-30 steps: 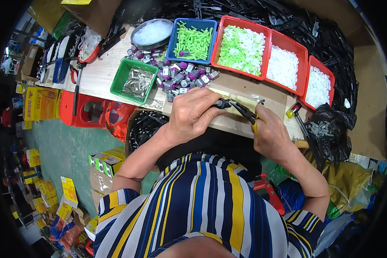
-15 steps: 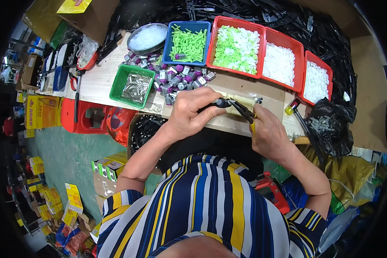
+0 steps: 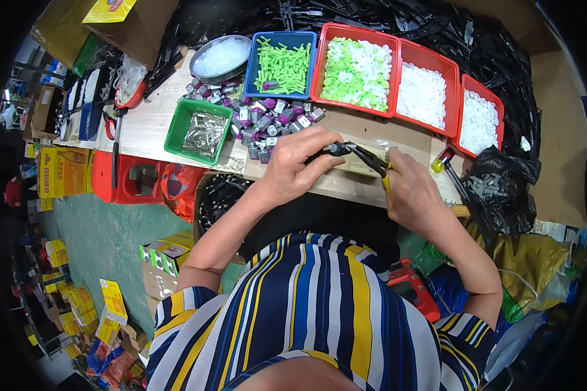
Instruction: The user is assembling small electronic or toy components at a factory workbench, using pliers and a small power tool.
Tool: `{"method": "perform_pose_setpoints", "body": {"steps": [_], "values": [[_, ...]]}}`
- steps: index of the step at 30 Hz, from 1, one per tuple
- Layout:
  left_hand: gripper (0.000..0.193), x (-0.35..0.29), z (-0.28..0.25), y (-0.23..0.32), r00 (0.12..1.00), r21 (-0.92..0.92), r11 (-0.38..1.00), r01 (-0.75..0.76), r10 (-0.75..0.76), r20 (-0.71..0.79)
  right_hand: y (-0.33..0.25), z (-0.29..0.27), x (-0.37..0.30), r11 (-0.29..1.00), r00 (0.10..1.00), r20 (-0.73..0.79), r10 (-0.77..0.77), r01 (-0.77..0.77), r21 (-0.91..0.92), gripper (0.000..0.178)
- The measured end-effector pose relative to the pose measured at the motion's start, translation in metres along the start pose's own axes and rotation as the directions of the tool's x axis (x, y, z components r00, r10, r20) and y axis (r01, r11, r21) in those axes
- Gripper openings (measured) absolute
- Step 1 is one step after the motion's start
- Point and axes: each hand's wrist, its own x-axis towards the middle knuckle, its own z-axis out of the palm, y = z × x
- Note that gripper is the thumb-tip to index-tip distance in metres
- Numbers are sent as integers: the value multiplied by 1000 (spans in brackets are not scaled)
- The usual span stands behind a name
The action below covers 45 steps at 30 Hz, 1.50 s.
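Between thumb and fingers, my left hand [image 3: 301,159] grips a small black part [image 3: 330,150], mostly covered by the fingers. My right hand [image 3: 413,190] is closed round the yellow handles of a pair of pliers [image 3: 370,158], whose dark jaws reach left to the tip of the black part. Whether the jaws bite on it I cannot tell. Both hands are over the front of the wooden bench [image 3: 153,124]. Just beyond my left hand lies a heap of grey and purple small parts [image 3: 274,119].
Bins line the back: a blue bin of green pieces [image 3: 282,65], three red bins [image 3: 398,73] of white and green pieces. A green bin [image 3: 197,130] holds metal pins. A round dish [image 3: 220,58] stands far left. At right are a screwdriver [image 3: 443,159] and a black bag [image 3: 502,189].
The pliers' jaws have come closer against the tip of the black part, and my right hand has turned slightly. The left hand stays nearly in place.
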Motion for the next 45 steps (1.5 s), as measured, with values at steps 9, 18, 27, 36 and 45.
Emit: {"method": "perform_pose_setpoints", "body": {"steps": [9,18,27,36,45], "values": [[27,-4,32,-13,991,-162,982,101,-114,-69,5,-17,3,986,998,-33,44,-49,-157,13],[29,-3,37,-13,988,-253,963,91,-119,-94,0,-22,6,982,989,-143,-29,2,-189,23],[29,-2,41,-18,979,-335,939,83,-140,-151,-6,-27,7,988,986,-157,-63,40,-150,36],[26,1,41,-18,984,-319,946,54,-105,-145,-13,-39,24,992,987,112,111,-103,-76,39],[27,4,45,-23,982,-217,975,-42,0,-191,-14,-44,30,986,946,279,164,-148,-77,41]]}}
